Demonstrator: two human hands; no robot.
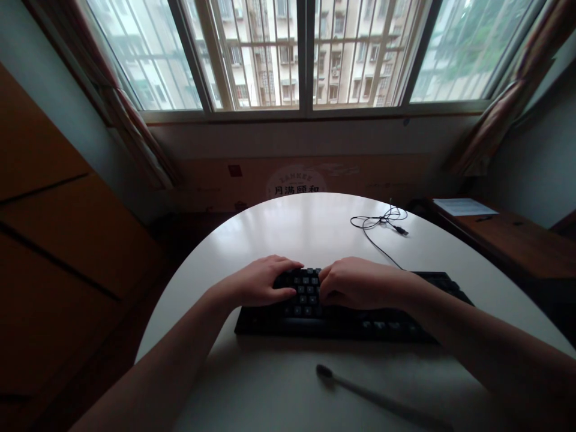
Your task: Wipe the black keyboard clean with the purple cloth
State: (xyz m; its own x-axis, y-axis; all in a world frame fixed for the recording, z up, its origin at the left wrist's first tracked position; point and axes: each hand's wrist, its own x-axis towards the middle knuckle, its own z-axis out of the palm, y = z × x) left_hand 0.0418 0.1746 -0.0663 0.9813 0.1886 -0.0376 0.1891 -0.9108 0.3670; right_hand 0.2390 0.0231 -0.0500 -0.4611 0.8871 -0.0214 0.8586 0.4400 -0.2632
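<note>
A black keyboard (310,327) lies on the white round table in front of me. My left hand (265,281) rests over its left part, thumb and fingers stretched out and apart, with keys showing between them. My right hand (348,282) is over the middle keys, its fingers curled together and pointing down. Whether anything small is between those fingertips is hidden. Nearer to me lies a toothbrush (369,395), its dark bristle head toward the keyboard and its handle running to the lower right.
Behind the keyboard, its coiled USB cable (380,222) lies on the white table (288,228). A brown side table (522,240) at the right holds a sheet of paper (463,207). A printed box (252,180) stands below the window. An orange-brown cabinet (67,258) is at the left.
</note>
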